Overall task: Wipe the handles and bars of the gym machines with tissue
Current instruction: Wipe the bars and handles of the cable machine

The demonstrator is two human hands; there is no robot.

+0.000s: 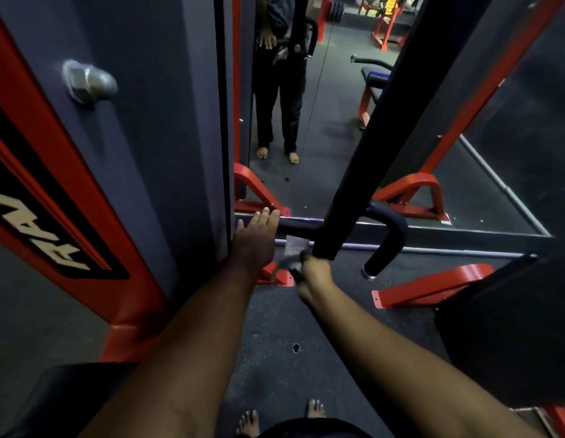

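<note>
While we look down from the head camera, we see both bare arms reach forward to a black handle bar (301,227) in the middle of the frame. The left hand (254,240) rests on the left end of this bar, with its fingers straight and laid over the top, holding nothing else. The right hand (312,273) is just below the bar, near the place where a black upright arm (363,159) comes down to it, and its curled fingers pinch a crumpled tissue (293,251). The tissue looks blurred, and we cannot tell if it touches the bar. On the right, the bar bends into a curved padded grip (390,238). The red and grey machine frame (94,172) fills the left of the picture. A mirror (331,128) at the upper centre reflects the person's legs, and our bare feet (249,422) stand at the bottom edge on the dark floor (274,327).
</note>
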